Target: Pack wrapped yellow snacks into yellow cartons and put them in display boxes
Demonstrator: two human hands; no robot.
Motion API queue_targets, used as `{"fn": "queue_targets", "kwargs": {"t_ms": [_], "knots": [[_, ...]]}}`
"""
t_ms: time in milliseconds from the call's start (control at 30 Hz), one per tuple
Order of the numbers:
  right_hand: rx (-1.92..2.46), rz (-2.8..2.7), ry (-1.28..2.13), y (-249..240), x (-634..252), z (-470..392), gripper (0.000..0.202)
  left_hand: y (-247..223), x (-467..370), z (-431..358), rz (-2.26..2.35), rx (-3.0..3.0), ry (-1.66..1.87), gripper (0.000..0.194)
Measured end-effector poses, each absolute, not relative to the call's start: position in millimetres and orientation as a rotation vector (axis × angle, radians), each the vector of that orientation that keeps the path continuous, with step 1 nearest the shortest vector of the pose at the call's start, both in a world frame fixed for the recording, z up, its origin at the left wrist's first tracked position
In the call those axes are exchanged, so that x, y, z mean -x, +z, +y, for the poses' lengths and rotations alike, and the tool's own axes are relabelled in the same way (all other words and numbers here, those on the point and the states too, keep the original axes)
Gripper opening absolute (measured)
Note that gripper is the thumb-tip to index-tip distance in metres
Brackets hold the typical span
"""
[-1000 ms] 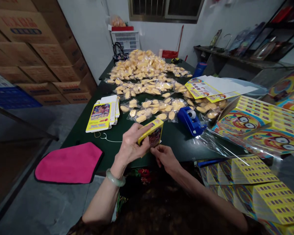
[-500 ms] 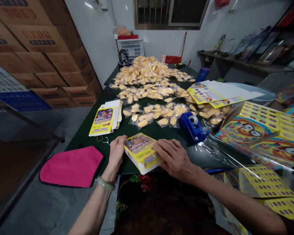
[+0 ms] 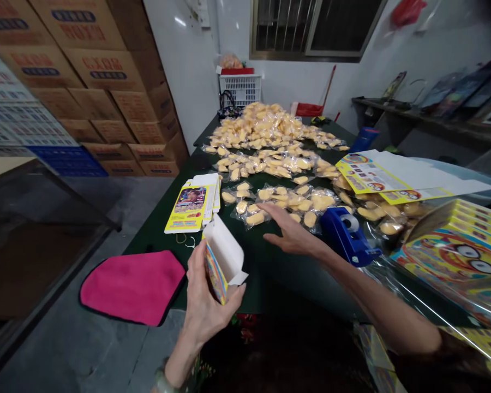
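Note:
My left hand (image 3: 208, 297) grips a small printed carton (image 3: 229, 251) near the table's front edge, its open end showing the white inside. Over the table my right hand (image 3: 290, 229) reaches forward, fingers stretched out beside the nearest clear packets of pale yellow oval pieces (image 3: 256, 218); no packet shows in it. Behind these packets rises a large heap of the same packets (image 3: 265, 125). Left of them lie flattened yellow cartons (image 3: 190, 204). To the right of my right hand stands a blue tape dispenser (image 3: 347, 234).
A pink cloth item (image 3: 133, 286) sticks out at the table's left edge. Printed sheets (image 3: 372, 172) and stacked yellow cartons (image 3: 458, 251) under clear film lie on the right. Brown boxes (image 3: 110, 71) are stacked at the left wall.
My right hand has let go of the carton and moved forward to the packets. The carton, now only in my left hand, has been tipped up with its open end showing. The view has shifted left.

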State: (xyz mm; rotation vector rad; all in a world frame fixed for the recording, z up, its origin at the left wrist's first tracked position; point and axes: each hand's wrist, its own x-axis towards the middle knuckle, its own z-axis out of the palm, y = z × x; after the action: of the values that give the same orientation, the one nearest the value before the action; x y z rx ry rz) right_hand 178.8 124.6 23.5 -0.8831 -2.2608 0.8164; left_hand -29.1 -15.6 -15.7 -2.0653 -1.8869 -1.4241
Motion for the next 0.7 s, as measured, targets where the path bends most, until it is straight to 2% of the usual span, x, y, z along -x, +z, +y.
{"fn": "queue_targets", "kwargs": {"t_ms": [67, 133, 267, 433, 700], "knots": [[0.994, -2.413, 0.374, -0.5, -176.3, 164.4, 0.062, -14.3, 34.6, -16.4, -1.943, 2.042, -1.476, 0.096], [0.932, -2.511, 0.258, -22.1, -170.1, 197.7, 0.057, -12.4, 36.1, -17.1, -1.969, 2.038, -1.472, 0.096], [0.888, -2.327, 0.365, -35.1, -158.6, 232.7, 0.038, -7.7, 36.0, -13.4, -2.004, 2.055, -1.401, 0.095], [0.926, -2.003, 0.456, -3.6, -165.9, 245.4, 0.024, 3.2, 35.3, 4.5, -2.075, 1.987, -1.166, 0.094], [0.919, -1.412, 0.744, 42.5, -189.7, 250.9, 0.04, 21.1, 14.4, 40.1, -2.114, 2.121, -0.726, 0.093]]}}
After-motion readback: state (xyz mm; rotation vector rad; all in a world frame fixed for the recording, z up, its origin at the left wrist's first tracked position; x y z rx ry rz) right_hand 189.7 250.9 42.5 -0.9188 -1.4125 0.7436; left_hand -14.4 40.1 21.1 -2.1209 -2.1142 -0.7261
